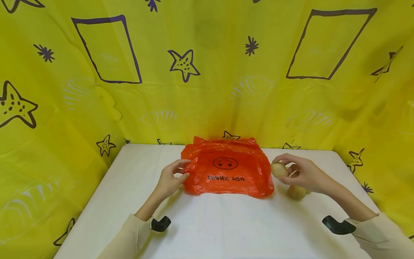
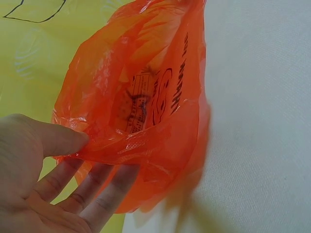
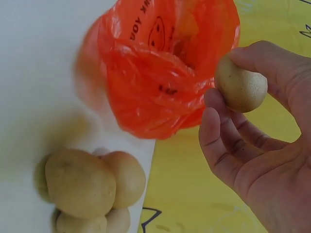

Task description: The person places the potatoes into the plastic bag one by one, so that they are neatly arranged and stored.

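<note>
While in R grip's (image 1: 306, 175) pinch, potato (image 1: 279, 170) just beside red bag (image 1: 207, 169), L grip's (image 1: 169, 181) pinch on opp. edge

Potato pile (image 3: 80, 182) and red bag (image 1: 226, 186) partly lost to view
The right hand (image 1: 304, 174) hides much of the pile in the head view, the right wrist view's bottom edge crops it, and small print (image 2: 139, 104) inside the bag blurs

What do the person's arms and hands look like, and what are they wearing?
Both arms wear long, plain cream sleeves. Past the cuffs, the left hand and right hand are bare, with no gloves. A chunky, bent black piece sits by each cuff. I can't see any cables.
</note>
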Action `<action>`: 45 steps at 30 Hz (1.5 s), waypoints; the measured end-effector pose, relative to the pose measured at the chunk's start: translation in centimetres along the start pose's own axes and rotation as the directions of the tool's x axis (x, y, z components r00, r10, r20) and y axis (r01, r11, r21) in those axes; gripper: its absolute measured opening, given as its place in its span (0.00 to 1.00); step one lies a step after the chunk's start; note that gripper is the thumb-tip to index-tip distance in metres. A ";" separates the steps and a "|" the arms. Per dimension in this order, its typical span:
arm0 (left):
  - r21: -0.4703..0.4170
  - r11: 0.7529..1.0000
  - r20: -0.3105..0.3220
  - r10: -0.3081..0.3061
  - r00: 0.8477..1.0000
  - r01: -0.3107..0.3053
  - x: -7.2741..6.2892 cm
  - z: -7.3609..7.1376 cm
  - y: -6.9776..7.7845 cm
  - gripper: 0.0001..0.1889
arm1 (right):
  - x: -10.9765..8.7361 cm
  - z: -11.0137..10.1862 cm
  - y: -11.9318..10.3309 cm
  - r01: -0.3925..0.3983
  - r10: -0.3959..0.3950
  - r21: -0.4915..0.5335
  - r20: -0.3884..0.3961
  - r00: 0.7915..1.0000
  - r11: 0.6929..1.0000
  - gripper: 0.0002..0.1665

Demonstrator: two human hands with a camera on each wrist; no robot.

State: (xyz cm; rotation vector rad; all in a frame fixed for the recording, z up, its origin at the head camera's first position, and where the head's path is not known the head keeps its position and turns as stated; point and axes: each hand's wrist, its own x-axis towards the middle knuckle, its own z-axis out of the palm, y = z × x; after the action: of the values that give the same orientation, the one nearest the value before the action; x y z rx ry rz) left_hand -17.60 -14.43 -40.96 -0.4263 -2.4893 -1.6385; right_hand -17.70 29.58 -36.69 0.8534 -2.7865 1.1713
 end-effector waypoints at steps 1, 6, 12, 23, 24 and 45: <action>0.000 1.000 0.000 0.000 1.000 0.000 0.0 0.0 0.1 0.20 | 0.2 0.2 -0.1 0.002 -0.002 0.009 0.006 1.000 1.000 0.29; 0.009 1.000 -0.008 -0.019 1.000 0.019 0.3 0.2 -1.1 0.21 | 1.1 1.2 -0.7 0.024 -0.027 0.049 0.043 0.999 0.998 0.29; 0.005 1.000 -0.016 -0.028 0.999 0.028 0.8 0.6 -3.8 0.22 | 2.1 2.4 -1.2 0.053 -0.057 0.078 0.057 0.997 0.996 0.29; -0.014 1.000 0.003 0.002 1.000 -0.002 0.9 0.2 -4.2 0.22 | 4.6 5.7 -2.1 0.093 -0.099 0.094 0.070 0.993 0.991 0.26; -0.014 1.000 0.004 0.002 1.000 -0.002 0.9 0.3 -4.2 0.22 | 4.8 6.0 -2.2 0.096 -0.104 0.105 0.071 0.992 0.990 0.26; -0.010 1.000 0.007 -0.028 1.000 0.028 1.0 0.5 -4.2 0.22 | 8.9 12.4 -3.0 0.000 -0.023 0.236 0.093 0.995 0.972 0.26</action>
State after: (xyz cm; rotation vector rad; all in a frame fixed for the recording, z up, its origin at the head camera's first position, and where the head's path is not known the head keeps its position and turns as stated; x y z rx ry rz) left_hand -19.76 -15.37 -44.62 -0.4009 -2.5044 -1.6636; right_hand -21.30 15.36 -41.87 0.9639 -2.7474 1.5226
